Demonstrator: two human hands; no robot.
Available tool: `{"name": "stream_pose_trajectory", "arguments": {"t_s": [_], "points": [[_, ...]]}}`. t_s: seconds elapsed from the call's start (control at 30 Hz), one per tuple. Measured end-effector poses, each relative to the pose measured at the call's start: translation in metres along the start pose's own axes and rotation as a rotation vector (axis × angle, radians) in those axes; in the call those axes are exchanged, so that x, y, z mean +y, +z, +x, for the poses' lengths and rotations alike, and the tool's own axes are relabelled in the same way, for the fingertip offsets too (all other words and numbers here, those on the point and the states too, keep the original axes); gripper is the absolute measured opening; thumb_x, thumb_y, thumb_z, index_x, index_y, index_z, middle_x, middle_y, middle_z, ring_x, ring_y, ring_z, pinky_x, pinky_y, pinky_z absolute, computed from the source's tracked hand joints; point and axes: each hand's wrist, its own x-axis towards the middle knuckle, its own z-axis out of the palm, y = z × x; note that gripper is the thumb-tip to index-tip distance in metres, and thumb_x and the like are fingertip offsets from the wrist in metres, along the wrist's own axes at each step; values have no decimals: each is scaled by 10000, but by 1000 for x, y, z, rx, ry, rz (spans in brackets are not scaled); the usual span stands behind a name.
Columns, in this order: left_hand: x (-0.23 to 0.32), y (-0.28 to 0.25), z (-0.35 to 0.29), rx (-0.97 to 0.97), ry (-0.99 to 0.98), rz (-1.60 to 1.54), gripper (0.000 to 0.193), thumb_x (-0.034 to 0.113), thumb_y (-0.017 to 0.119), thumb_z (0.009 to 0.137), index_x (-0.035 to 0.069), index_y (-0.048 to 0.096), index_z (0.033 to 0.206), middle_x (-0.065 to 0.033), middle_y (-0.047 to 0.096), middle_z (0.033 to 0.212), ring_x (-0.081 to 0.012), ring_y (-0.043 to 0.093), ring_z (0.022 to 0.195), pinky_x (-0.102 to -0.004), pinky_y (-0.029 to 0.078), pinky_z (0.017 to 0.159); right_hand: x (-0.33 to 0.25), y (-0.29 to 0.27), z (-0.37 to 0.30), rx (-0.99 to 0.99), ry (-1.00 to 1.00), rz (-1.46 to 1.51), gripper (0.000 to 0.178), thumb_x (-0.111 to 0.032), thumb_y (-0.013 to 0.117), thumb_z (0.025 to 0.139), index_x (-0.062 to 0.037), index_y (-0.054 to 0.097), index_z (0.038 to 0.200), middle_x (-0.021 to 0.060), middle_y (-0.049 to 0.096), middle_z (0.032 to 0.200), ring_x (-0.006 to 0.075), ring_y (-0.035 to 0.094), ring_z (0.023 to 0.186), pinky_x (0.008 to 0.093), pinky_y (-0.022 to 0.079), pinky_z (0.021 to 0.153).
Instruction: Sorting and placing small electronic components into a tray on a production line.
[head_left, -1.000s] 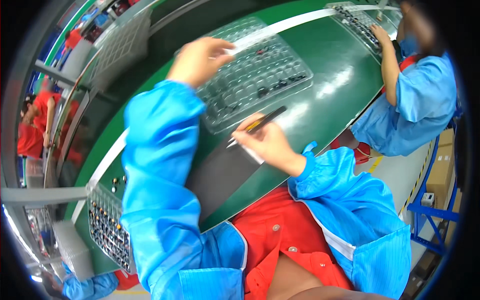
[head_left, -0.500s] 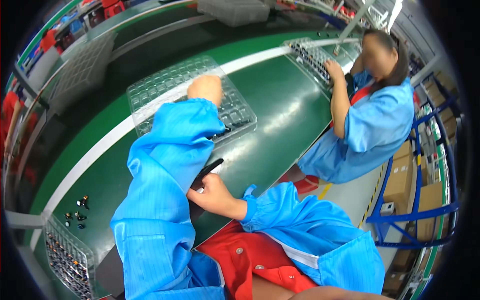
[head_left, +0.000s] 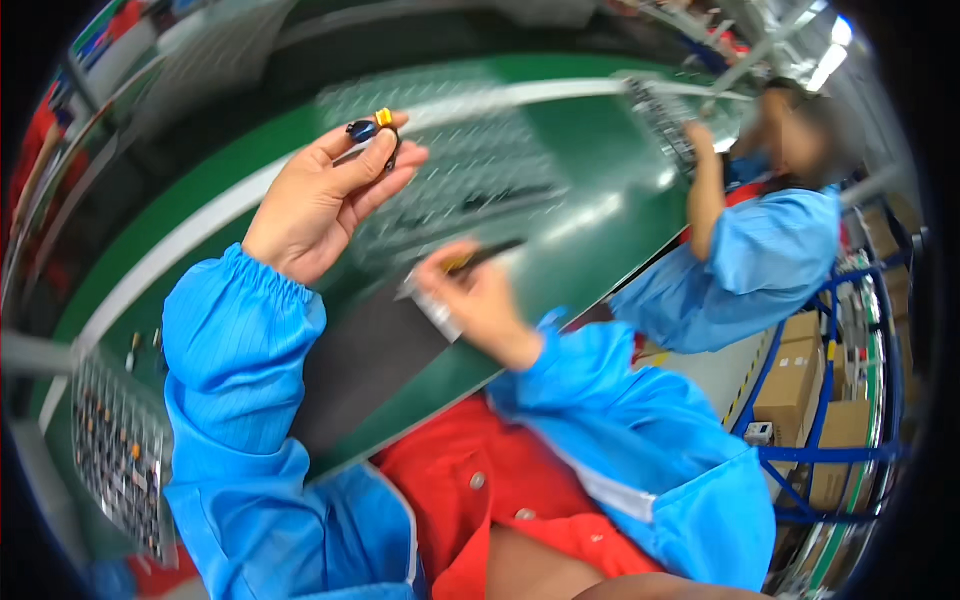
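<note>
My left hand (head_left: 318, 200) is raised over the work table, its thumb and fingers pinched on a small electronic part (head_left: 362, 131) with a round dark blue end, a yellow-orange tab and a thin black strip. My right hand (head_left: 485, 305) hangs lower and nearer my body, closed around a slim black tool (head_left: 497, 250) whose kind is blurred. A whitish strip (head_left: 436, 308) shows beside its fingers; whether it is held I cannot tell. Behind both hands lies a clear plastic compartment tray (head_left: 480, 150), smeared by motion, with some dark parts along its near side.
A dark mat (head_left: 365, 350) lies on the green table (head_left: 590, 235). At lower left stands another clear tray (head_left: 122, 455) full of small parts. A co-worker in blue (head_left: 745, 250) handles a tray (head_left: 660, 118) at the far right. Cartons (head_left: 790, 380) sit on a blue rack.
My left hand has come back from the clear tray, up and leftward, now with the small part in its fingers. My right hand has moved up and right with the black tool. The view has shifted.
</note>
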Motion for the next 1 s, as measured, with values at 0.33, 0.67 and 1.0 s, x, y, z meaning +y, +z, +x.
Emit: {"name": "stream_pose_trajectory", "arguments": {"t_s": [0.33, 0.67, 1.0], "points": [[-63, -43, -82, 250, 44, 84, 297, 36, 647, 723, -32, 559, 999, -89, 579, 877, -156, 573, 830, -244, 470, 754, 2, 8, 5, 79, -56, -146, 140, -65, 563, 805, 33, 493, 875, 130, 587, 850, 156, 585, 789, 243, 510, 670], [-108, -42, -61, 358, 254, 548, 301, 14, 698, 640, 9, 581, 917, -68, 598, 828, -111, 581, 666, -208, 484, 590, 3, 12, -1, 75, -176, -268, 141, -60, 584, 790, 33, 499, 852, 109, 596, 817, 141, 594, 754, 224, 498, 665], [-111, -38, -61, 358, 274, 784, 218, 3, 697, 655, 1, 517, 777, -65, 582, 833, -117, 584, 730, -217, 509, 639, 1, 6, 3, 53, -117, -260, 170, -100, 582, 800, 50, 514, 843, 114, 582, 807, 171, 594, 796, 232, 493, 684]]}}
